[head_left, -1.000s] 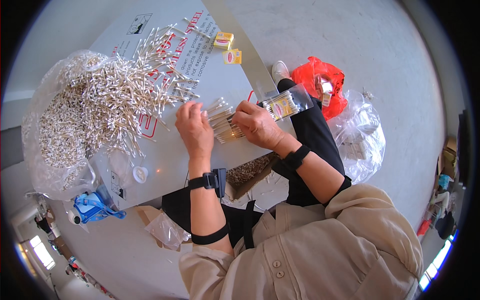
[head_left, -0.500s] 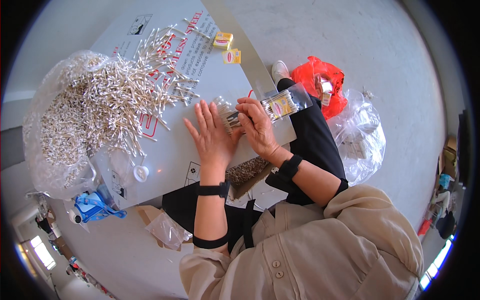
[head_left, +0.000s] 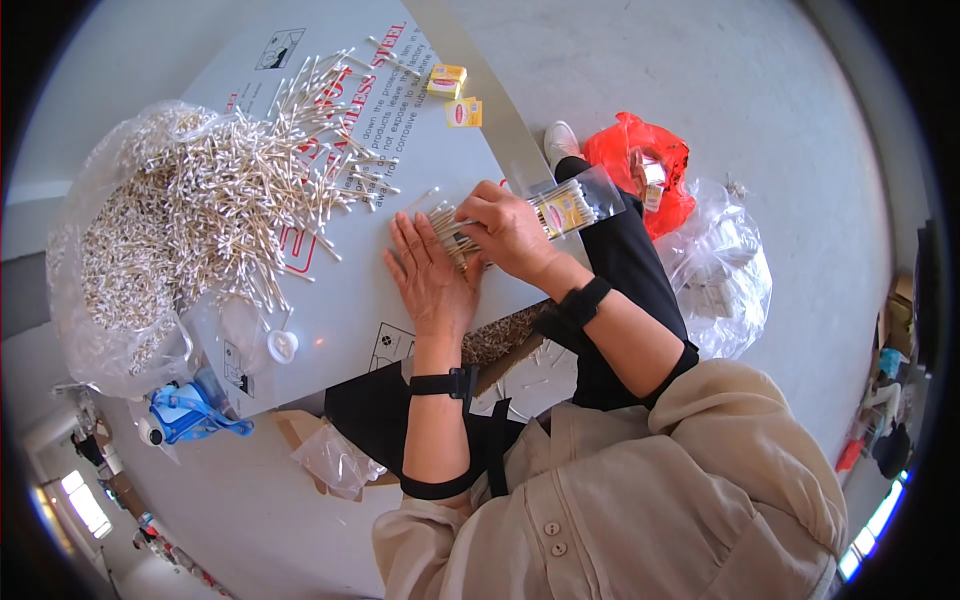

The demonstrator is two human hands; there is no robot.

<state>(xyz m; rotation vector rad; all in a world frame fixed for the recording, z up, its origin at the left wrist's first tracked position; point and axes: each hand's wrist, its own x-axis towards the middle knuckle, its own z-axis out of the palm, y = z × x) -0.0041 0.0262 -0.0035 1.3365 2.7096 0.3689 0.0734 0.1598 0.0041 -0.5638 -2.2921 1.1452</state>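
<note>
A clear plastic packet [head_left: 603, 187] lies at the table's right edge, with a yellow card [head_left: 562, 212] and a row of cotton swabs inside its end. More cotton swabs [head_left: 441, 217] lie in a bunch to the left of it, between my hands. My left hand [head_left: 436, 280] rests flat along the bunch's left side, fingers stretched out and thumb toward the swabs. From above, my right hand [head_left: 506, 232] bends over the bunch, its thumb and fingers pinched on swabs. The fingers hide part of the bunch.
Left on the table, a big clear bag [head_left: 75, 240] spills a heap of swabs [head_left: 225, 190]. Small yellow boxes [head_left: 447, 80] sit at the far edge. Below the near edge is a carton [head_left: 505, 350] of swabs. A red bag [head_left: 625, 150] lies on the floor at right.
My right hand has shifted left along the swabs, away from the packet. My left hand has slid slightly right and nearer me, its fingers closer together. A loose swab now shows beyond its fingertips.
</note>
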